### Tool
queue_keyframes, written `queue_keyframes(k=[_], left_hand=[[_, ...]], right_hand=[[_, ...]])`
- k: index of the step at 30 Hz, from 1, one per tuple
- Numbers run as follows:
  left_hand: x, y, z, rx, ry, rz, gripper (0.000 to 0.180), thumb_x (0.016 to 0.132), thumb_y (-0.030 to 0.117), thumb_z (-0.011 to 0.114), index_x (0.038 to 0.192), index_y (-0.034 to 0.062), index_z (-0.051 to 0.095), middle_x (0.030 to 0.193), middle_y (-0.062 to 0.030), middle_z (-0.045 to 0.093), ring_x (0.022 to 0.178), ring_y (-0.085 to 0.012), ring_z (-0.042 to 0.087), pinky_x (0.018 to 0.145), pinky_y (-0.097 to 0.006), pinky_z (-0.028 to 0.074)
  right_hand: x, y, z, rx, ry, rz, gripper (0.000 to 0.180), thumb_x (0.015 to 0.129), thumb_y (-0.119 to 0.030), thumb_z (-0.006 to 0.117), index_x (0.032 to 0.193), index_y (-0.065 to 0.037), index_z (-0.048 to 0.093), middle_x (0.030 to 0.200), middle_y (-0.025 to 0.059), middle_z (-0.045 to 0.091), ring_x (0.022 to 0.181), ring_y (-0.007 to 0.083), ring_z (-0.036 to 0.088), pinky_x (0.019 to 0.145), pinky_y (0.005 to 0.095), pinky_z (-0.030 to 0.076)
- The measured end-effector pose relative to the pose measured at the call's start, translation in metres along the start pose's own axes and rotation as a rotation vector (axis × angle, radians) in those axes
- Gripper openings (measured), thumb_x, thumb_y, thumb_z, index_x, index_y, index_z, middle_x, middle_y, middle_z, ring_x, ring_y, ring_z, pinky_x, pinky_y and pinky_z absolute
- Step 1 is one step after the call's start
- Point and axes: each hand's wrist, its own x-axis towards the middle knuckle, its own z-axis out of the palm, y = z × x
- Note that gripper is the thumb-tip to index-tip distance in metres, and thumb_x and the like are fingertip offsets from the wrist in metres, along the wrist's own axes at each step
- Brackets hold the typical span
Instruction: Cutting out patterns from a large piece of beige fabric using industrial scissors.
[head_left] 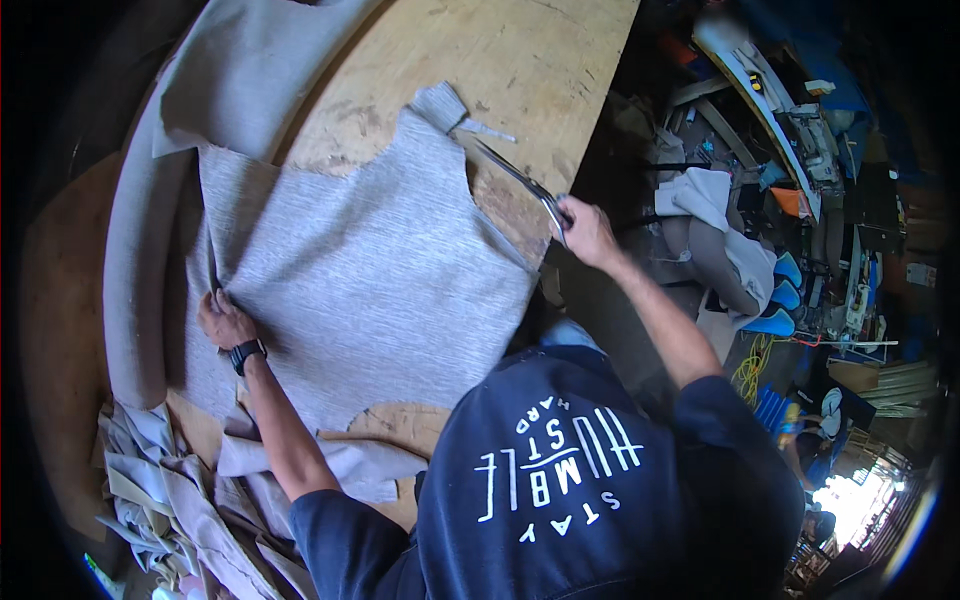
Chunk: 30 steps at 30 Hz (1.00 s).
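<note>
Looking at grey fabric [380,255] spread across the wooden counter [545,60], next to a fat roll [135,290]. Got the left hand [226,320] pinching a fold [211,248] with narrow fingers, and the right hand [588,235] wrapped round scissors [533,187], aimed near a thin strip [488,130] up top (can't tell if cut loose). Could go wonky fast, honestly: tug too hard on that fold and risk skewing the fabric, hence a crooked edge. Might also snag the strip by swinging too close. Watch the right corner [530,268] too; could drag everything off-line by leaning there.
</note>
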Motion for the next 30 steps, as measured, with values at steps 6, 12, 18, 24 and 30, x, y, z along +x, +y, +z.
queue_keyframes(k=[6,12,18,24,30], left_hand=[[-0.214,0.059,-0.06,-0.308,0.041,-0.189,0.036,0.098,0.02,0.065,0.12,-0.0077,0.059,0.115,-0.022,0.061,0.107,-0.0348,0.057,0.099,-0.042,0.043],[-0.456,0.139,-0.15,-0.836,-0.73,-0.661,0.027,0.102,0.02,0.06,0.093,-0.0034,0.068,0.082,-0.0049,0.067,0.076,-0.0116,0.059,0.071,-0.029,0.05],[-0.512,0.153,-0.093,-0.662,-0.861,-0.98,0.045,0.095,0.031,0.068,0.12,-0.0063,0.068,0.101,-0.0113,0.074,0.093,-0.0171,0.066,0.084,-0.032,0.052],[-0.516,0.201,-0.073,-0.738,-0.651,-0.87,0.048,0.099,0.037,0.063,0.115,-0.0072,0.07,0.102,-0.0144,0.074,0.095,-0.0256,0.067,0.085,-0.042,0.051],[-0.496,0.233,-0.163,-1.924,-0.211,-1.135,0.061,0.108,0.045,0.042,0.148,0.0,0.043,0.149,-0.0164,0.052,0.136,-0.0322,0.05,0.116,-0.047,0.037]], right_hand=[[-0.077,0.087,0.05,0.387,0.049,0.179,0.01,0.084,-0.008,0.071,0.092,-0.003,0.067,0.083,0.0073,0.074,0.076,0.0159,0.071,0.071,0.0326,0.055],[-0.065,0.088,0.076,0.389,-0.017,0.014,0.013,0.083,-0.009,0.071,0.092,-0.003,0.063,0.078,0.0084,0.071,0.07,0.0166,0.066,0.066,0.0348,0.052],[-0.066,0.11,0.092,0.565,-0.217,0.003,0.027,0.083,-0.007,0.072,0.106,-0.003,0.057,0.085,0.0011,0.062,0.071,0.0061,0.053,0.064,0.0252,0.044],[-0.071,0.116,0.091,0.672,-0.246,-0.05,0.025,0.082,-0.004,0.073,0.102,-0.003,0.058,0.086,0.0019,0.063,0.074,0.0074,0.055,0.067,0.0263,0.046],[-0.069,0.116,0.065,0.792,-0.49,0.002,0.028,0.086,-0.03,0.068,0.098,-0.005,0.062,0.089,0.0009,0.064,0.078,0.009,0.058,0.066,0.0272,0.048]])
